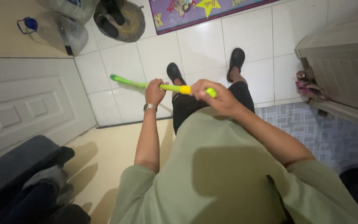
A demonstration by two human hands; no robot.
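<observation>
**Fingers on both hands clamped round the green handle**

Fingers of my left hand (154, 92) wrap fully round the green and yellow handle (162, 86), and the right hand (217, 98) closes over its near, yellow end. I hold the handle level in front of my waist, slanting out to the far left over the white tiled floor (204, 45). I judge the work barely begun: the handle is gripped and raised, but its far tip touches nothing and no head or attachment shows on it.

Room is tight. A white panelled door (25, 103) stands close on the left, just beside the handle's far tip. A pale cabinet (344, 62) crowds the right, with a pink cloth (307, 85) at its foot. Far off lie a purple mat (199, 12), a round mat with sandals (119, 18) and clear water jugs (59, 29). Open tile lies ahead of my black shoes (236, 58)
</observation>
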